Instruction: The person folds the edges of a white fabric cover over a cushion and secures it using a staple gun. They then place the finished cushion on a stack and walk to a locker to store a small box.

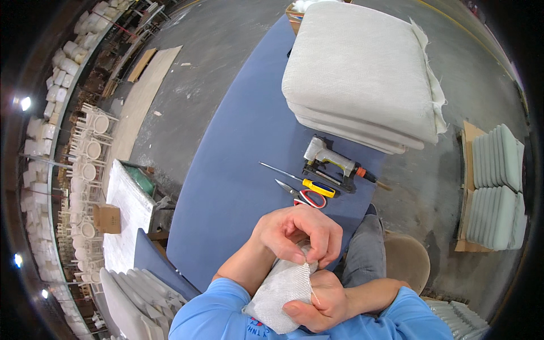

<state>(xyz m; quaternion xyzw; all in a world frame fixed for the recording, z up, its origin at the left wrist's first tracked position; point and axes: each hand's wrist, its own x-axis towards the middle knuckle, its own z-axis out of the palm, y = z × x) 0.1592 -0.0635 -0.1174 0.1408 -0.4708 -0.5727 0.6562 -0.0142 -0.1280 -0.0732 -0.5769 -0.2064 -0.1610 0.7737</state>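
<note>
A piece of white woven fabric, bunched or folded over, is held close against my chest. My left hand pinches its upper edge between thumb and fingers. Just below, my right hand grips the same fabric along a frayed edge, its thumb lying over the cloth. Whether anything is inside the fabric is hidden. On the blue table beyond my hands lie red-and-white-handled scissors, a yellow-handled screwdriver and a pneumatic staple gun.
A stack of white upholstered cushions stands on the far right of the blue table. More cushions sit on cardboard at the right. A brown round stool is beside my leg. Grey pads are stacked at lower left.
</note>
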